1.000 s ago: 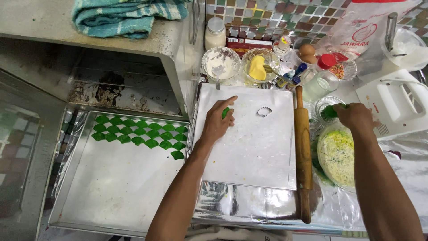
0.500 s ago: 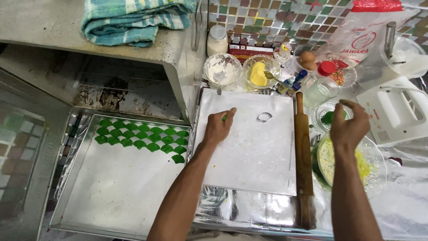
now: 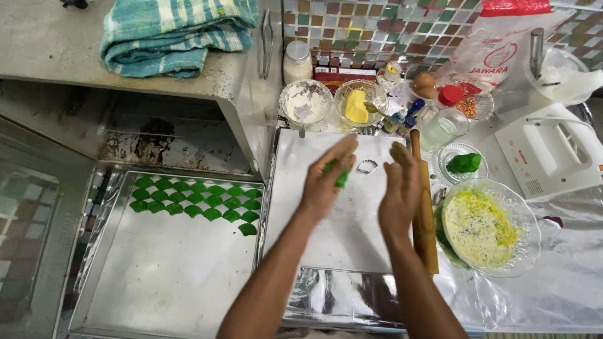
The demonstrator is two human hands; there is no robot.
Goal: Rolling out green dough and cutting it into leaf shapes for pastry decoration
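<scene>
My left hand [image 3: 323, 182] hovers over the white floured board [image 3: 352, 232] with a small green piece of dough [image 3: 339, 176] against its palm. My right hand [image 3: 399, 191] faces it a few centimetres to the right, fingers straight, holding nothing that I can see. A small metal cookie cutter [image 3: 366, 166] lies on the board between the two hands. A wooden rolling pin [image 3: 426, 213] rests along the board's right edge, just behind my right hand. Rows of green cut dough shapes [image 3: 195, 201] lie on the large metal baking tray [image 3: 163, 276] at the left.
A glass bowl of yellow-green dough [image 3: 483, 229] and a small dish with a green dough lump [image 3: 463, 163] sit right of the board. Bowls of flour [image 3: 306, 100] and butter [image 3: 359, 103], jars, an egg and a white hand mixer [image 3: 549, 154] stand behind. A folded towel [image 3: 176, 34] lies on the oven top.
My right hand left the dishes at the right and came over the board beside my left hand. My left hand lifted off the board with the green dough piece.
</scene>
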